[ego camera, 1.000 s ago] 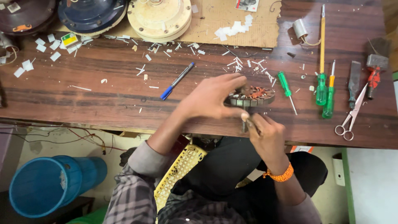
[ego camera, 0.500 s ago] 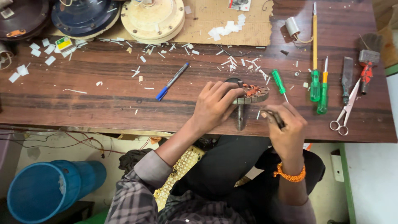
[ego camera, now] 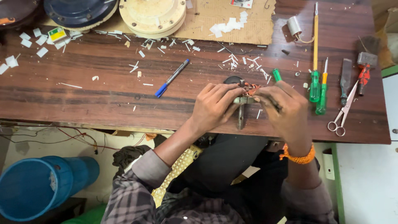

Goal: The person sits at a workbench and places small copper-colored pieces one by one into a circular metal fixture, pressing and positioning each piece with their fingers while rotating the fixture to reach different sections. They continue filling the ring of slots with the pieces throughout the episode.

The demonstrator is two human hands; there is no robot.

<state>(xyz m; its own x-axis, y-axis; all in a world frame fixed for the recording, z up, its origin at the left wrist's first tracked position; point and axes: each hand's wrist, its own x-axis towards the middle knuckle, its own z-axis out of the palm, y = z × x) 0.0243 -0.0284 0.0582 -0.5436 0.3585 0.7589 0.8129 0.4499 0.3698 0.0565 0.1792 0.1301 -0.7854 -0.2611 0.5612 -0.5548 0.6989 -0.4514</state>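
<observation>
Where the wooden surface (ego camera: 83, 95) begins at the left, white paper scraps (ego camera: 25, 41) lie scattered, with a blue bucket (ego camera: 39, 193) on the floor below the edge. Further along, a blue-capped pen (ego camera: 172, 78) lies slantwise, well apart from the hands. The left hand (ego camera: 213, 105) has its fingers closed around a small motor stator with copper windings (ego camera: 248, 89), which sits near the front edge of the surface, its steel shaft (ego camera: 241, 118) pointing toward the person. The right hand (ego camera: 284, 108) meets it from the other side, its grip pinched shut on a thin dark tool (ego camera: 273, 103) whose tip touches the stator. A green screwdriver handle (ego camera: 277, 75) peeks out behind that hand. To the right lie two more green-handled screwdrivers (ego camera: 315, 85), a chisel (ego camera: 345, 81), and scissors (ego camera: 342, 112).
</observation>
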